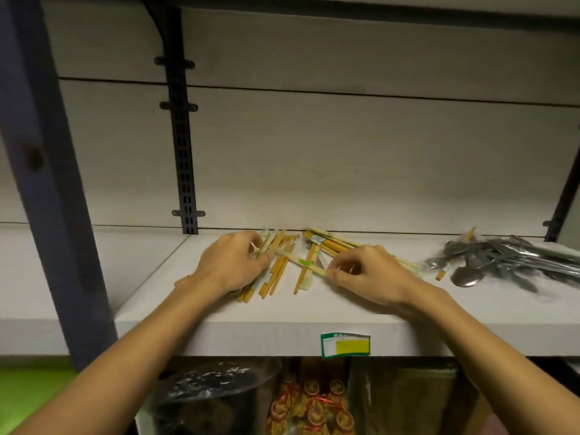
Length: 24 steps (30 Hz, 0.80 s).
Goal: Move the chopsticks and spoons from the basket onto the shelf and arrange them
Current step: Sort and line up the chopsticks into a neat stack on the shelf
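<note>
Several wooden chopstick pairs (277,270) in paper and plastic wraps lie scattered on the white shelf (282,312), some near the back wall. One wrapped pair with a green label (301,262) lies slantwise across them. My left hand (233,265) grips its far end among other chopsticks, and my right hand (365,273) pinches its near end between thumb and fingers. A heap of metal spoons (499,260) lies on the shelf at the right. No basket is in view.
A dark slotted upright (183,146) runs up the back wall left of the chopsticks. A blue post (47,171) stands at the left front. A green and yellow price tag (345,345) sticks on the shelf edge. Bagged goods (310,403) fill the space below.
</note>
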### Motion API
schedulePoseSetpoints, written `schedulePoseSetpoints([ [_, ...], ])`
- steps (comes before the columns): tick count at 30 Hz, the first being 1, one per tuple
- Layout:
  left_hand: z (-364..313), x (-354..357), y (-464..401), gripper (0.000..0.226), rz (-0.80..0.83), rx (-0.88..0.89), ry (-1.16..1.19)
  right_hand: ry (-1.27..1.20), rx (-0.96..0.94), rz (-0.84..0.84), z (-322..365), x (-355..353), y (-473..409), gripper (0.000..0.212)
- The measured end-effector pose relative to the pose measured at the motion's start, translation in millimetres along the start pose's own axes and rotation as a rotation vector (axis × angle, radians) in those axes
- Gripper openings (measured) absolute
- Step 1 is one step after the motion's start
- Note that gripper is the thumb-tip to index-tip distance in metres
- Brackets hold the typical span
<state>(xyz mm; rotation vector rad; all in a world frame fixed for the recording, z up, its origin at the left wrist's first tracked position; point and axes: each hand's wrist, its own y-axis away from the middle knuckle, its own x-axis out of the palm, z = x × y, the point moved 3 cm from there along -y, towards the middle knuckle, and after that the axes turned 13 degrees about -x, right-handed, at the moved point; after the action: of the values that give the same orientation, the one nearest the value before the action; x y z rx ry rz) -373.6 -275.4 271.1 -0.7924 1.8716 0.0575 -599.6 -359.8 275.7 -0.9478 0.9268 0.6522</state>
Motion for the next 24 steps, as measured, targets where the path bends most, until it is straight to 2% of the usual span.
schedulePoseSetpoints([
  [4,-9.4,2.6,-11.5,0.046,-0.037,0.026,0.001,-0.049,-0.039,-0.015,-1.7,-0.8,-15.0,0.016],
  [7,-15.5,7.2,-20.7,0.054,0.031,0.059,-0.014,-0.002,-0.023,0.021,-12.2,-2.0,-26.0,0.018],
  [9,-19.0,13.2,-26.3,0.047,0.099,0.080,-0.088,0.085,-0.019,0.073,-21.8,-1.6,-31.8,0.020],
  [11,-21.2,16.8,-31.2,0.028,0.082,0.079,-0.108,0.142,-0.013,0.099,-30.0,-2.6,-37.5,0.020],
  [14,-22.5,15.8,-38.7,0.015,0.009,0.066,0.033,0.160,-0.012,0.114,-36.4,-2.6,-46.6,0.019],
  [19,-33.3,0.1,-49.7,0.012,-0.077,0.022,0.372,0.199,-0.067,0.116,-37.8,7.7,-51.7,0.015],
  [21,-36.5,-1.1,-53.0,0.016,-0.007,-0.057,0.540,0.196,-0.067,0.088,-41.2,9.6,-49.3,0.016],
  [24,-41.9,7.5,-54.1,0.027,0.185,-0.208,0.728,0.206,-0.061,0.076,-46.6,7.1,-44.2,0.017],
])
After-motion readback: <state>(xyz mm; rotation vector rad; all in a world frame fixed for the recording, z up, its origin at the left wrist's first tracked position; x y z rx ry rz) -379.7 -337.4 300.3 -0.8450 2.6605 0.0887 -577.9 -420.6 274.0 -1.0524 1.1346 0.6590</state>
